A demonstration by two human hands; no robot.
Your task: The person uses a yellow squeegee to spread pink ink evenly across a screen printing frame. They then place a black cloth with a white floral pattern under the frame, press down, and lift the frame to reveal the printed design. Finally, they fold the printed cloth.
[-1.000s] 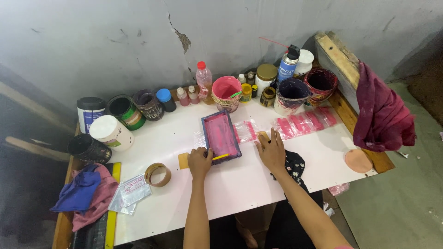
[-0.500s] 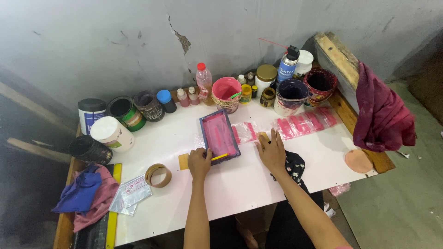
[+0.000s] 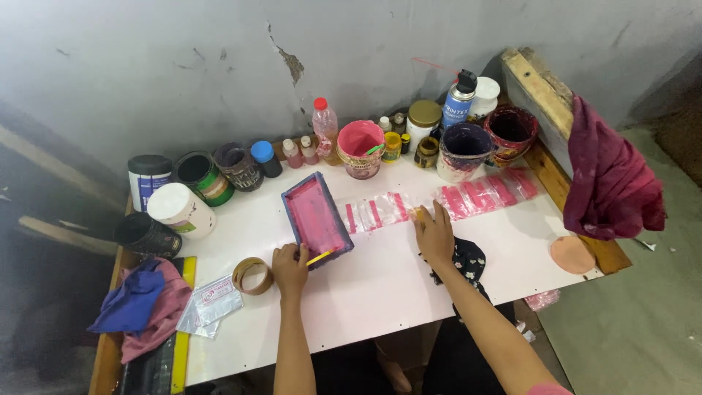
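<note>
Head view, looking down on a white table [image 3: 380, 292], with both forearms cut off by the lower edge. Nearest, left hand [image 3: 290, 268] closed on the near end of a small pink screen frame [image 3: 316, 219], fingers curled over its rim beside a thin yellow strip; cannot tell how firmly gripped, since the palm is hidden. Right hand [image 3: 435, 235] lying flat and open, fingers spread, pressing on the table at the end of a row of clear pouches with pink print [image 3: 439, 203], holding nothing. Just under that wrist, a dark flowered cloth [image 3: 468, 262], partly covered by the arm. Left of the frame, a ring of brown tape [image 3: 252, 276], then a small clear packet [image 3: 208, 303] and a blue and pink rag [image 3: 142, 307] at the table edge. Farther back, along the grey wall, a line of tubs, jars and bottles: a pink-stained tub [image 3: 360, 146], a purple-stained tub [image 3: 464, 150], a spray can [image 3: 459, 102]; contents of most hard to see. At far right, a dark red cloth [image 3: 610, 183] hanging over a wooden beam.
</note>
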